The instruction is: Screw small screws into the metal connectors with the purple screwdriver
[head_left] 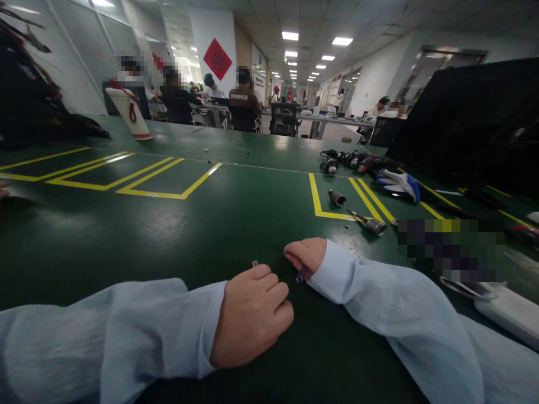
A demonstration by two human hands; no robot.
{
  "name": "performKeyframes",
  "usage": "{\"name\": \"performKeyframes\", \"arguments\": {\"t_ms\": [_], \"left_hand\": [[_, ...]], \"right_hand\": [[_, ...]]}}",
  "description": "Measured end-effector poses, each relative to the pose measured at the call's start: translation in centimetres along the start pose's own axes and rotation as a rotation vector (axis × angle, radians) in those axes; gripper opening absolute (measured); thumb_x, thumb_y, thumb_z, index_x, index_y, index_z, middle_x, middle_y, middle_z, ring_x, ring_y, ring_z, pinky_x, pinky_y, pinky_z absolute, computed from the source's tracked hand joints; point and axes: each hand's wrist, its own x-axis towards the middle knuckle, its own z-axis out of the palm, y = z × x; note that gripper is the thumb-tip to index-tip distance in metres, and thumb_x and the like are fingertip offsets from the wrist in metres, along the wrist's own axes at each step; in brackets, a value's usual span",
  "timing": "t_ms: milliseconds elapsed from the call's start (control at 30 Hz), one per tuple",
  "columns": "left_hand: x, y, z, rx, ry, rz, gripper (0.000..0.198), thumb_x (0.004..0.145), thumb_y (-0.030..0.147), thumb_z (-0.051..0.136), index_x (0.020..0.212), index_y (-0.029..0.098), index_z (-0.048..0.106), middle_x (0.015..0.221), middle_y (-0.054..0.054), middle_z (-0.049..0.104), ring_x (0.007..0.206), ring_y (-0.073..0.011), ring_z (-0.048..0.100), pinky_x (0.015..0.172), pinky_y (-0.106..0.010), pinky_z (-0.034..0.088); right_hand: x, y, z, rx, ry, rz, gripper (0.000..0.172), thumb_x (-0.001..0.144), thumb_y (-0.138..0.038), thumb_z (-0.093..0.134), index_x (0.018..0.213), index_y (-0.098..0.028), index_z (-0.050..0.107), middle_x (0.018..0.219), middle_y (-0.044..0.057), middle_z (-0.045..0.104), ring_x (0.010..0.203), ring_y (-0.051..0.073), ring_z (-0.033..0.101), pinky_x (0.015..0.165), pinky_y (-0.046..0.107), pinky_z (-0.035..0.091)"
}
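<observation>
My left hand (255,317) rests low over the dark green table (177,235), knuckles up and fingers curled closed. A small pale, shiny tip (255,263) sticks out above its index finger; the rest is hidden in the fist. To its right, a short gap away, my right hand (308,253) is bent inward with its fingers folded. A small purple, see-through piece (302,274) shows beneath those fingers, and its kind cannot be made out. Beyond my right hand lie two metal socket-like pieces, one with a shank (374,225) and a shorter one (338,198).
Yellow tape (151,194) marks boxes on the table. Black-and-silver fittings (330,165) and a blue-and-white item (400,185) lie at the right, near a white object (509,311). A white cup (131,115) stands back left. Part of another person's hand (3,189) shows at the left edge.
</observation>
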Motion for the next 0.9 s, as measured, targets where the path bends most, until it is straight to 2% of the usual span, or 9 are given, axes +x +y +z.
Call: {"name": "performKeyframes", "arguments": {"t_ms": [133, 300, 367, 467, 600, 667, 733, 800, 900], "left_hand": [[0.1, -0.1, 0.0, 0.081, 0.031, 0.060, 0.013, 0.076, 0.019, 0.044, 0.074, 0.020, 0.057, 0.065, -0.007, 0.054, 0.056, -0.0183, 0.043, 0.057, -0.038, 0.033], [-0.2, 0.0, 0.2, 0.091, 0.063, 0.143, 0.024, 0.082, 0.031, 0.038, 0.076, 0.020, 0.059, 0.070, -0.008, 0.057, 0.062, -0.0198, 0.046, 0.064, -0.038, 0.035], [-0.4, -0.1, 0.4, 0.060, 0.093, 0.098, 0.026, 0.082, 0.033, 0.036, 0.077, 0.022, 0.059, 0.074, -0.008, 0.058, 0.066, -0.0205, 0.048, 0.069, -0.039, 0.035], [-0.9, -1.0, 0.4, -0.035, 0.098, -0.046, 0.027, 0.082, 0.037, 0.037, 0.077, 0.022, 0.058, 0.073, -0.007, 0.057, 0.067, -0.0197, 0.048, 0.070, -0.038, 0.034], [-1.8, -3.5, 0.3, -0.234, 0.056, -0.232, 0.027, 0.079, 0.040, 0.039, 0.078, 0.019, 0.056, 0.073, -0.005, 0.055, 0.066, -0.0174, 0.048, 0.066, -0.034, 0.034], [-2.1, -4.5, 0.4, -0.362, 0.079, -0.343, 0.024, 0.077, 0.038, 0.042, 0.078, 0.018, 0.054, 0.072, -0.003, 0.054, 0.065, -0.0156, 0.048, 0.064, -0.031, 0.035], [-2.4, -5.0, 0.6, -0.454, 0.089, -0.421, 0.020, 0.075, 0.034, 0.044, 0.081, 0.017, 0.052, 0.074, -0.003, 0.053, 0.066, -0.0144, 0.048, 0.064, -0.029, 0.036], [-2.5, -5.0, 0.9, -0.509, 0.086, -0.446, 0.019, 0.073, 0.028, 0.045, 0.086, 0.016, 0.050, 0.078, -0.003, 0.053, 0.069, -0.0140, 0.048, 0.066, -0.028, 0.038], [-2.5, -4.9, 1.2, -0.541, 0.078, -0.425, 0.019, 0.074, 0.024, 0.045, 0.090, 0.014, 0.049, 0.083, -0.004, 0.053, 0.073, -0.0144, 0.048, 0.069, -0.029, 0.039]], "right_hand": [[-0.9, -0.1, -0.1, -0.025, 0.010, -0.009, 0.023, 0.086, -0.024, 0.035, 0.088, -0.017, 0.057, 0.071, 0.004, 0.063, 0.062, 0.013, 0.055, 0.056, 0.024, 0.030], [-2.1, -0.2, -0.1, -0.061, 0.040, 0.009, 0.019, 0.083, -0.021, 0.039, 0.086, -0.017, 0.057, 0.070, 0.004, 0.063, 0.060, 0.014, 0.055, 0.055, 0.026, 0.030], [-2.7, -0.4, -0.6, -0.082, 0.103, 0.030, 0.019, 0.081, -0.020, 0.039, 0.082, -0.017, 0.058, 0.067, 0.004, 0.062, 0.058, 0.014, 0.053, 0.054, 0.027, 0.030], [-3.7, -0.8, -2.1, -0.026, 0.252, 0.027, 0.019, 0.079, -0.026, 0.042, 0.079, -0.016, 0.058, 0.063, 0.004, 0.057, 0.056, 0.015, 0.049, 0.054, 0.028, 0.032], [-4.8, -1.7, -4.4, 0.271, 0.432, 0.021, 0.028, 0.083, -0.033, 0.035, 0.079, -0.017, 0.057, 0.069, 0.007, 0.055, 0.065, 0.017, 0.050, 0.060, 0.032, 0.038], [-5.1, -2.4, -4.9, 0.530, 0.500, 0.106, 0.036, 0.085, -0.039, 0.031, 0.073, -0.018, 0.058, 0.060, 0.004, 0.051, 0.056, 0.015, 0.048, 0.054, 0.030, 0.037], [-5.1, -3.1, -4.9, 0.887, 0.432, 0.274, 0.042, 0.085, -0.043, 0.029, 0.068, -0.018, 0.058, 0.048, 0.000, 0.043, 0.042, 0.010, 0.040, 0.042, 0.025, 0.032], [-5.0, -3.6, -4.4, 1.222, 0.258, 0.413, 0.038, 0.083, -0.042, 0.034, 0.068, -0.016, 0.057, 0.042, -0.004, 0.040, 0.036, 0.008, 0.036, 0.037, 0.022, 0.027], [-4.5, -3.8, -3.0, 1.491, 0.087, 0.461, 0.021, 0.074, -0.032, 0.046, 0.067, -0.014, 0.054, 0.043, -0.003, 0.047, 0.037, 0.007, 0.043, 0.039, 0.021, 0.030]]}}
